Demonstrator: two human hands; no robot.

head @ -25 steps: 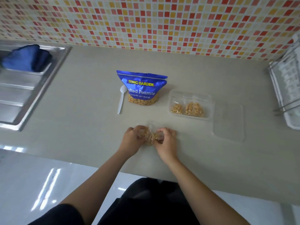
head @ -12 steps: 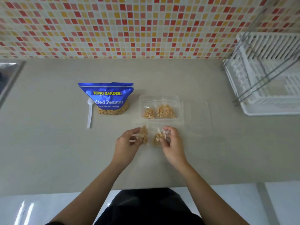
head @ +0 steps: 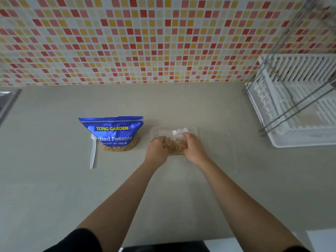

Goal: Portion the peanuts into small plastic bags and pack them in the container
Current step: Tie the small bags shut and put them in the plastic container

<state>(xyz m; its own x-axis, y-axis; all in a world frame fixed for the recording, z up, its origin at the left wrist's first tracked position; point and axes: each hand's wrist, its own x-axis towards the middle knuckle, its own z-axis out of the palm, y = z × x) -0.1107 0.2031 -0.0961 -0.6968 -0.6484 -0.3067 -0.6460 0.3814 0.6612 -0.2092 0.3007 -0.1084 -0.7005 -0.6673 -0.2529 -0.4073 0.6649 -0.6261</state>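
While both hands reach forward over the grey counter (head: 54,179), they meet above the clear plastic container (head: 192,129), which is so transparent that only its far rim and corners can be made out; the left hand (head: 157,149) curls at the container's left side and the right hand (head: 193,148) at its right, and between them sits a small bag of peanuts (head: 175,147), its clear top crinkled and pale just beyond the right hand's knuckles; each hand's fingers are bent round an end of that bag and appear to grip it, though the fingertips themselves are hidden under the bag and the backs of the hands; whether the bag already rests on the container's floor or is held just above it cannot be told, and any bags beneath it are covered by the hands. Left of the container, and apart from it, the blue peanut pouch (head: 112,131) stands upright with its top open, nuts showing through its lower window; a white plastic spoon (head: 93,153) lies just beside its left edge, the bowl partly tucked behind the pouch. To the right of the container a clear lid (head: 218,150) is faint against the counter, its outline barely traceable. A white dish rack (head: 300,110) is cut off by the right edge, and a strip of metal sink (head: 7,102) by the left; the mosaic tile wall (head: 145,37) runs behind.
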